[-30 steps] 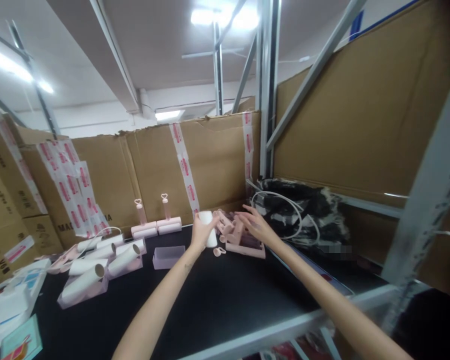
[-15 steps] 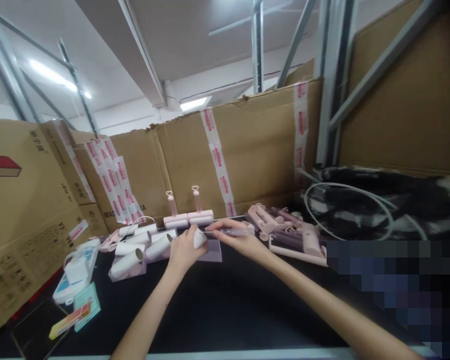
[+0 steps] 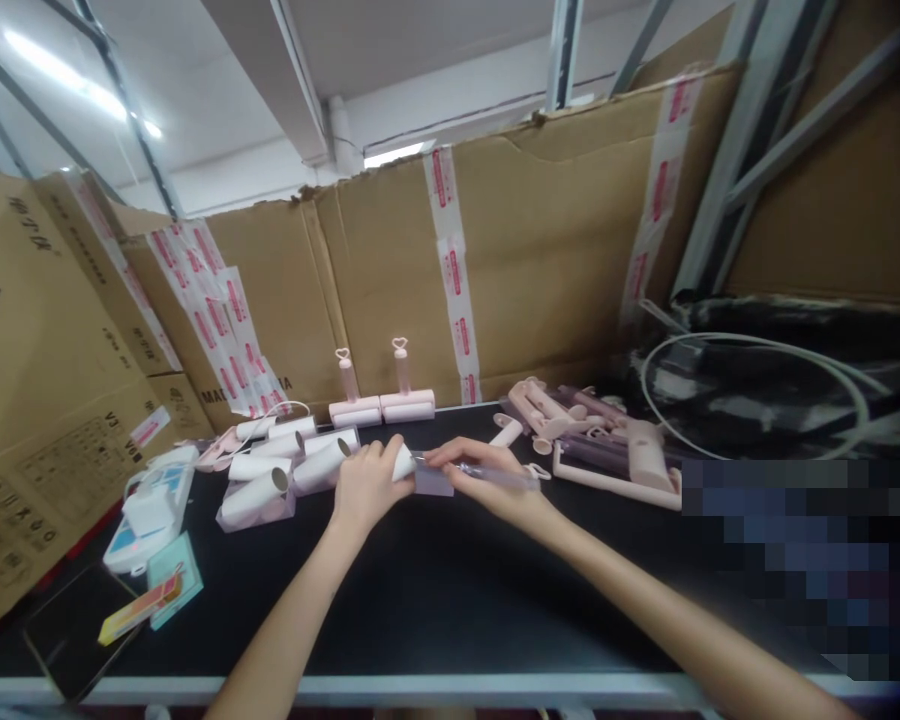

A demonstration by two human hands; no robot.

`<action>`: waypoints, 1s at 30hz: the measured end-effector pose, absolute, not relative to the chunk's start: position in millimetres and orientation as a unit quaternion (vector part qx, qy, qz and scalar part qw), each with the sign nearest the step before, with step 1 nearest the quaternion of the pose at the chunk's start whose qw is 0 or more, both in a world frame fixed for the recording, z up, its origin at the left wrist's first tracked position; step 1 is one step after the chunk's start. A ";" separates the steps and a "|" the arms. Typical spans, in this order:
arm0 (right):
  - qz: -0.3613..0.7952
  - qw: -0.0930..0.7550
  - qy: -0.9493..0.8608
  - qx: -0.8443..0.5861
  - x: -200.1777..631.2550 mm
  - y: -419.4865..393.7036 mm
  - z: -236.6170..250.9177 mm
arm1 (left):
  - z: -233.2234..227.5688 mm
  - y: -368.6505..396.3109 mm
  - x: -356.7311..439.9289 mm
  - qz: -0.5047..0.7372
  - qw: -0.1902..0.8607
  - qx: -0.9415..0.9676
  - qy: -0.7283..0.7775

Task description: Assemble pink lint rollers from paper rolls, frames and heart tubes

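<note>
My left hand [image 3: 367,485] is closed around a white paper roll [image 3: 403,462], whose end faces right. Just to its right, my right hand [image 3: 487,475] grips a translucent lint roller handle [image 3: 514,478] with a heart-shaped loop at its right end. The handle's left end meets or nearly meets the roll; fingers hide whether they touch. A translucent purple cover [image 3: 433,483] lies on the black surface behind and below the hands. Several white paper rolls [image 3: 251,495] are piled to the left of my left hand.
Two pink lint rollers [image 3: 407,403] stand against the cardboard wall [image 3: 375,270]. Pink roller parts [image 3: 619,460] are heaped at the right, near a white cable [image 3: 720,340]. On the left lie a power strip [image 3: 150,510], a phone [image 3: 71,635] and a colourful card [image 3: 176,580].
The camera view has tipped down and shifted. My right hand still holds the handle near the roll, and more of the handle and its heart loop now shows.
</note>
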State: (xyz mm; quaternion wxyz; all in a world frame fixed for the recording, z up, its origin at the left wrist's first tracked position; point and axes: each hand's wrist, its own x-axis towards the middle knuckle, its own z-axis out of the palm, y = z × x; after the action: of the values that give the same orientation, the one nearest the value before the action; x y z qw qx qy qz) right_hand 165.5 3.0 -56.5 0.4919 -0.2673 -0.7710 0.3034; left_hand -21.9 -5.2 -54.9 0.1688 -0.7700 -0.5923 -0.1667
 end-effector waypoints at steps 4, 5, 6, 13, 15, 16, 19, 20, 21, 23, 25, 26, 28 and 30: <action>0.297 0.493 -0.765 -0.290 163.4 3.6 -60.5 | -56.0 -4.4 -22.5 -0.136 0.167 -0.771 -0.600; 0.294 0.490 -0.768 -0.289 163.3 3.9 -60.9 | -55.8 -4.4 -22.3 -0.129 0.164 -0.771 -0.601; 0.292 0.488 -0.770 -0.288 163.4 4.1 -61.1 | -55.6 -4.6 -22.0 -0.125 0.162 -0.772 -0.602; 0.294 0.492 -0.769 -0.283 164.3 5.9 -64.5 | -55.0 -6.0 -20.2 -0.118 0.151 -0.763 -0.618; 0.297 0.489 -0.770 -0.284 164.5 7.5 -66.4 | -54.8 -6.0 -20.0 -0.115 0.146 -0.762 -0.620; 0.298 0.489 -0.769 -0.283 165.0 8.9 -67.4 | -54.4 -6.1 -19.9 -0.115 0.145 -0.762 -0.621; 0.296 0.503 -0.756 -0.295 169.4 15.0 -69.2 | -51.6 -7.2 -20.5 -0.133 0.148 -0.758 -0.622; 0.296 0.513 -0.746 -0.305 171.4 17.3 -69.3 | -50.2 -7.8 -21.0 -0.146 0.153 -0.754 -0.622; 0.301 0.523 -0.732 -0.315 173.3 19.2 -69.0 | -48.8 -8.5 -21.6 -0.162 0.160 -0.749 -0.623; 0.332 0.544 -0.700 -0.322 175.7 21.4 -66.9 | -46.3 -9.9 -23.2 -0.189 0.171 -0.737 -0.626; 0.386 0.570 -0.660 -0.299 175.5 20.8 -61.3 | -44.1 -10.7 -24.3 -0.204 0.170 -0.725 -0.636; 0.413 0.583 -0.639 -0.284 174.4 19.8 -56.6 | -43.0 -10.6 -24.1 -0.213 0.162 -0.721 -0.639; 0.445 0.601 -0.608 -0.267 170.6 17.7 -43.3 | -40.0 -8.7 -21.2 -0.243 0.133 -0.716 -0.641; 0.433 0.597 -0.618 -0.274 165.2 18.7 -25.8 | -35.7 -3.2 -14.6 -0.283 0.082 -0.718 -0.631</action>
State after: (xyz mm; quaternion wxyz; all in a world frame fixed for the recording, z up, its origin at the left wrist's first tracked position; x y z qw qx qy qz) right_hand 165.2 18.7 -25.8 0.5967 -0.2737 -0.6177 0.4330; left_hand -14.6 -3.2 -35.7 0.0816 -0.7176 -0.6313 -0.2825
